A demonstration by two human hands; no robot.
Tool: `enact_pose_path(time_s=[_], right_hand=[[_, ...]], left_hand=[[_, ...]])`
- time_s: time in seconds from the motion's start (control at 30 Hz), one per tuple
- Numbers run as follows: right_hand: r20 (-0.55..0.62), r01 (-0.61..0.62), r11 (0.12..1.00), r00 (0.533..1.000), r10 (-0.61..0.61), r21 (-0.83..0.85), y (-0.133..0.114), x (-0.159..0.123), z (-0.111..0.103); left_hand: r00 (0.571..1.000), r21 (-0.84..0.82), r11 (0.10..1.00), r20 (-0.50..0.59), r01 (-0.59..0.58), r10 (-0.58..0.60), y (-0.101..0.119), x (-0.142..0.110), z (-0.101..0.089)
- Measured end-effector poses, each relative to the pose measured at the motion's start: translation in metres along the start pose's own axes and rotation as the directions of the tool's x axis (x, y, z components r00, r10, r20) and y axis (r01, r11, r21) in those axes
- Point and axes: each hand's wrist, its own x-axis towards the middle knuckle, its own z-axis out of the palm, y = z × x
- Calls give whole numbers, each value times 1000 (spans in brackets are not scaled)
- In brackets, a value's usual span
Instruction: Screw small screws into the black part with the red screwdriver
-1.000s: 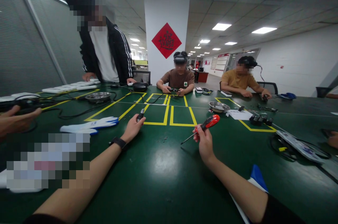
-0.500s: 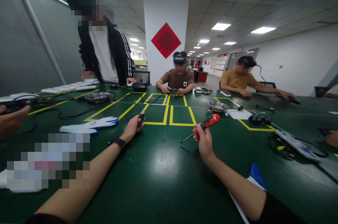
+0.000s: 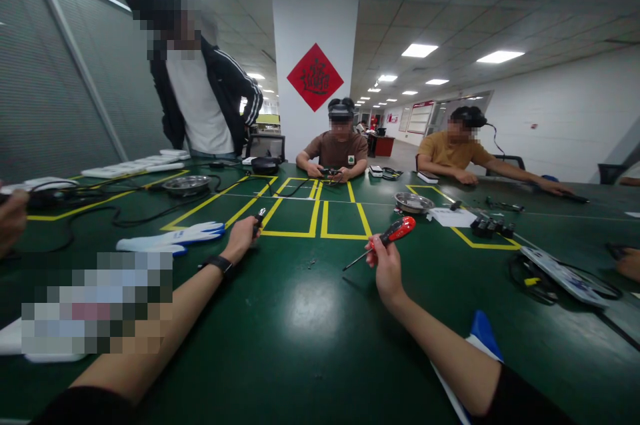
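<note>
Right hand (image 3: 389,270): grip clamped on screwdriver (image 3: 400,230), slanting tip-down. Left of screwdriver: left hand (image 3: 241,239), grip closed around black part (image 3: 259,221); glove (image 3: 195,233) farther left.

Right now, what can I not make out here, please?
All in the head view:
Small dark object: partly hidden by the left hand.
Blue-and-white item: partly behind the right forearm.
Tiny bits on the table: too small to identify.
Co-worker's hand, far right: cut off by the edge.

Here's the screwdriver (image 3: 399,231), glossy plastic and bare metal, the table (image 3: 320,328) gleaming smooth, and shiny metal bowls (image 3: 413,210) toward its far edge!
</note>
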Motion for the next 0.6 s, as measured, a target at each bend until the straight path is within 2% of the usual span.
enact_pose_path(time_s=[0.2, 0.33, 0.47, 0.6], right_hand=[[-8, 4, 1000, 1000, -4, 13, 5, 5, 0], [17, -6, 1000, 1000, 6, 12, 6, 4, 0], [14, -11, 1000, 1000, 11, 8, 5, 3, -2], [-5, -26, 1000, 1000, 26, 6, 5, 3, -2]], left_hand=[[995, 339, 938, 87, -75, 48, -2, 38, -53], [980, 563, 807, 171, -180, 99, -5, 51, -75], [953, 652, 697, 241, -297, 181, -2, 61, -80], [897, 627, 642, 302, -441, 322, 6, 77, -67]])
